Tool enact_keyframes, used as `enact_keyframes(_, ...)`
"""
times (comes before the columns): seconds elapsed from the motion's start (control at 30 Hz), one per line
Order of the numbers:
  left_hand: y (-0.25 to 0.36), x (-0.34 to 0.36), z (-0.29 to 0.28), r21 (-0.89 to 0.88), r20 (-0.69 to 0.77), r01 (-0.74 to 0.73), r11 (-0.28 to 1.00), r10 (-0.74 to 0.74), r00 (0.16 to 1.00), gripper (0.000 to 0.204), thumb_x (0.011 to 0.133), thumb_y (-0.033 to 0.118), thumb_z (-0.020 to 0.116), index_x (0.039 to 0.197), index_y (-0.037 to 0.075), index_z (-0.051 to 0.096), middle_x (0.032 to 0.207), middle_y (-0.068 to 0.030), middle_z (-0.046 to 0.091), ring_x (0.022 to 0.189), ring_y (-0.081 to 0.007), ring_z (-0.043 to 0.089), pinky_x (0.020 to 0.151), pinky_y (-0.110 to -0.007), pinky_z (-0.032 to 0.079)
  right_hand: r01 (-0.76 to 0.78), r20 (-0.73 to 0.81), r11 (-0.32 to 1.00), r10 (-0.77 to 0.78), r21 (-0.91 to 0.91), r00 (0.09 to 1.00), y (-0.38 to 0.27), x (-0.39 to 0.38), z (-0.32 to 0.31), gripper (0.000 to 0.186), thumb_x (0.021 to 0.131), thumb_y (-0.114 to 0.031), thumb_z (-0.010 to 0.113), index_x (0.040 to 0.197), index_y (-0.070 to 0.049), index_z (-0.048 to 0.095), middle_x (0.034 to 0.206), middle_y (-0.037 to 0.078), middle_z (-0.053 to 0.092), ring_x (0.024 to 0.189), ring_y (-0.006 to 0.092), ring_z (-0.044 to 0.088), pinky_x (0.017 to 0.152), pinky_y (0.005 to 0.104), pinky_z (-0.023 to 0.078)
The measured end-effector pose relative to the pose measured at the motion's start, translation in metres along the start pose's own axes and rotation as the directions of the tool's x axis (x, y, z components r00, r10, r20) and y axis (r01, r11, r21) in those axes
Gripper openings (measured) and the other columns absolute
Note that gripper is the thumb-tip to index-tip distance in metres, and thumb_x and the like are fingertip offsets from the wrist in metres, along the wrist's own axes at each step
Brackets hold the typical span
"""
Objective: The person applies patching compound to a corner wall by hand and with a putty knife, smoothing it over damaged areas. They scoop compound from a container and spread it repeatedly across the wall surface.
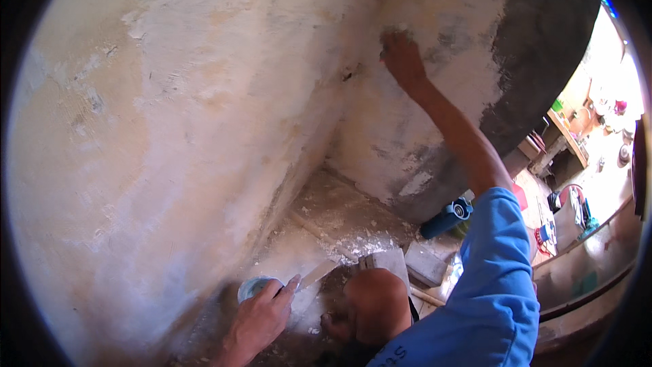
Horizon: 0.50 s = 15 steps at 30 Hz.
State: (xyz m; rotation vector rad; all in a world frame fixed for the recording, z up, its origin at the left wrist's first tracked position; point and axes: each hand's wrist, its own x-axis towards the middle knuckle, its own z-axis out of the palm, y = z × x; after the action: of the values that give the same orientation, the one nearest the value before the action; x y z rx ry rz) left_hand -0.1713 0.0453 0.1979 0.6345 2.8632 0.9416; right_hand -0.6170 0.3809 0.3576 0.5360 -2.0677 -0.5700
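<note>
dark lettering (401, 353) on blue shirt (485, 292); right hand (403, 60) at wall (377, 122)

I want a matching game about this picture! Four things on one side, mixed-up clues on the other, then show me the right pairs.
Things:
1. Right hand
2. Left hand
3. Bottle
4. Sleeve

Clues:
A. Bright blue cloth
B. Holding a putty knife
C. Dark blue, low down near the wall
D. Raised high at the wall

Right pairs: 1-D, 2-B, 3-C, 4-A
</note>
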Motion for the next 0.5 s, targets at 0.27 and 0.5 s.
enact_keyframes(0.27, 0.008, -0.008, -0.007, 0.005, -0.015, -0.042, 0.999, 0.042, 0.999, 0.042, 0.092, 0.009, 0.059, 0.133, 0.007, 0.054, 0.101, -0.0121, 0.055, 0.080, -0.0330, 0.063, 0.067, -0.042, 0.055, 0.264, 0.091, 0.964, -0.263, -0.002, 0.960, 0.001, -0.106, 0.020, 0.051, 0.081, -0.026, 0.068, 0.126, -0.004, 0.056, 0.119, 0.015, 0.058, 0.112, 0.0313, 0.054, 0.087, 0.0452, 0.047)
enact_keyframes(0.5, -0.001, -0.004, -0.001, -0.001, -0.018, 0.010, 1.000, -0.010, 1.000, 0.042, 0.093, 0.010, 0.057, 0.135, 0.006, 0.053, 0.102, -0.0141, 0.056, 0.078, -0.0338, 0.063, 0.067, -0.043, 0.054, -0.149, -0.191, 0.930, 0.087, -0.336, 0.978, 0.053, 0.037, -0.093, 0.057, 0.079, -0.026, 0.070, 0.131, -0.009, 0.053, 0.129, 0.009, 0.055, 0.114, 0.0268, 0.053, 0.080, 0.0408, 0.046)
